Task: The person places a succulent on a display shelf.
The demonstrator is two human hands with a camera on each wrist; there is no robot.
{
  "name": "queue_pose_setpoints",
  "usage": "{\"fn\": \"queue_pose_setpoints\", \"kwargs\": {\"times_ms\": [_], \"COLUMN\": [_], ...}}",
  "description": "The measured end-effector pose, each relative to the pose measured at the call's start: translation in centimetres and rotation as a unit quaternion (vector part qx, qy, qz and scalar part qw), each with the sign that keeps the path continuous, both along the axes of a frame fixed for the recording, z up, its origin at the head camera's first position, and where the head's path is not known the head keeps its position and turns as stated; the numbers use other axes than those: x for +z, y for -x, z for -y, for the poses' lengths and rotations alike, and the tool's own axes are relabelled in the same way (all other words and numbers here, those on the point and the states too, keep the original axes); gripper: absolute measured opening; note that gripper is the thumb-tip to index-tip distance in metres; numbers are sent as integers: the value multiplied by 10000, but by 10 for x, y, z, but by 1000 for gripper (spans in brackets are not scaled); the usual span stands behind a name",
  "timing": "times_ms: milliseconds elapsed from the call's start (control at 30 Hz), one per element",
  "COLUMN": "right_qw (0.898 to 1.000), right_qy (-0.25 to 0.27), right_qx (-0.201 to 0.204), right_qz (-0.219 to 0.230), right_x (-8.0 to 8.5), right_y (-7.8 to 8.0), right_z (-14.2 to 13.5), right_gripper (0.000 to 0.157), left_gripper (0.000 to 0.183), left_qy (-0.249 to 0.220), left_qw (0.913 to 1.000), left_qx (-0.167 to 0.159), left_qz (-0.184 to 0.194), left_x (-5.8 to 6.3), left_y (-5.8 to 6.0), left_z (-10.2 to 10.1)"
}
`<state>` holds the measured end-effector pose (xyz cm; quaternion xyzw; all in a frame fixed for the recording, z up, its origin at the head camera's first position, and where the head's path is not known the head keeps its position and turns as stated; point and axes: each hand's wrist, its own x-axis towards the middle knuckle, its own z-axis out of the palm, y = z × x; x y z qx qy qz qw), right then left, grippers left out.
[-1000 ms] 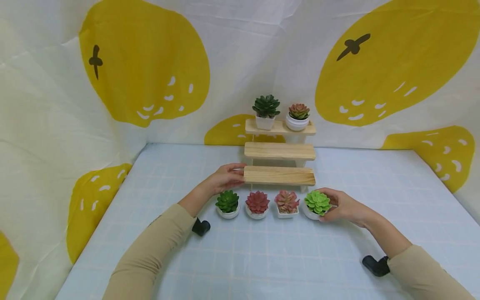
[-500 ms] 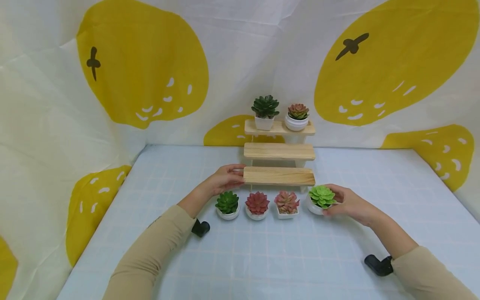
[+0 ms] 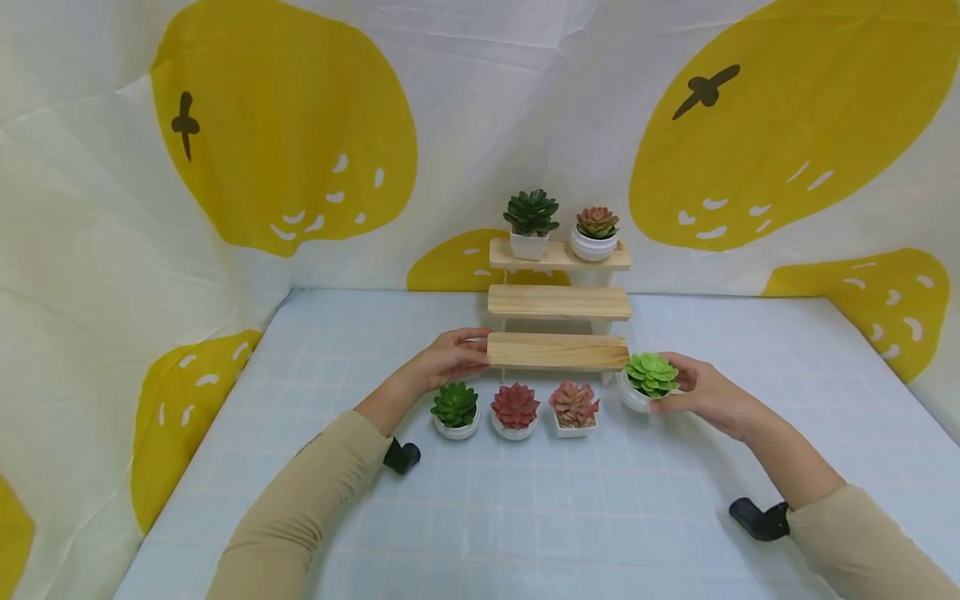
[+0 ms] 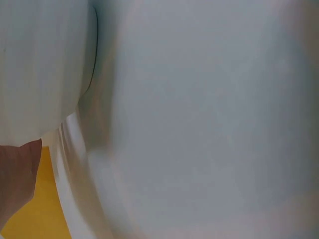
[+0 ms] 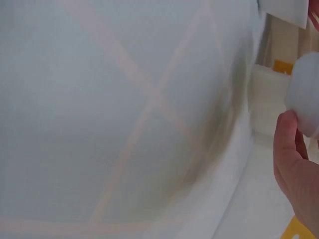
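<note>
My right hand [image 3: 708, 396] grips the white round pot of a bright green succulent [image 3: 651, 375], just off the right end of the lowest shelf. In the right wrist view, fingers [image 5: 286, 132] press against the white pot [image 5: 305, 94], which is held above the cloth. My left hand [image 3: 450, 358] holds the left end of the lowest shelf of a three-step wooden plant stand [image 3: 558, 352]. Before the stand stand three more potted succulents in a row: dark green [image 3: 455, 406], red [image 3: 514, 407] and pink [image 3: 574, 405]. A pale rounded surface [image 4: 45, 69] fills the left wrist view's upper left.
On the top shelf [image 3: 557, 250] are a dark green succulent [image 3: 531, 217] in a square pot and a reddish one [image 3: 596, 229] in a round pot. The middle shelf [image 3: 558, 302] is bare. Behind the stand rises a lemon-print cloth [image 3: 517, 100].
My right hand has lifted the bright green succulent from the right end of the row and carried it up and slightly right, toward the lowest shelf's end. My left hand keeps its place.
</note>
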<state>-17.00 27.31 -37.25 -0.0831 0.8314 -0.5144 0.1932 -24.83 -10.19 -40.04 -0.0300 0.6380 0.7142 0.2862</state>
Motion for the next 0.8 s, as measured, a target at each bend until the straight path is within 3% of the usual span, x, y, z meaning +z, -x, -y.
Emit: {"fn": "queue_pose_setpoints", "kwargs": {"times_ms": [400, 800], "right_qw": [9999, 9997], "right_qy": [-62, 105], "right_qx": [-59, -102], "right_qz": [-101, -199], "right_x": [22, 44], "right_y": [5, 20], "right_z": [4, 19], "right_gripper": [72, 71], "left_gripper": [57, 56], "left_qy": [-72, -48], "left_qw": [10000, 10000], "left_qx": [0, -21], "left_qz": [9, 4], "left_x": [-1, 0], "left_y": [0, 0], "left_z": [-1, 0]}}
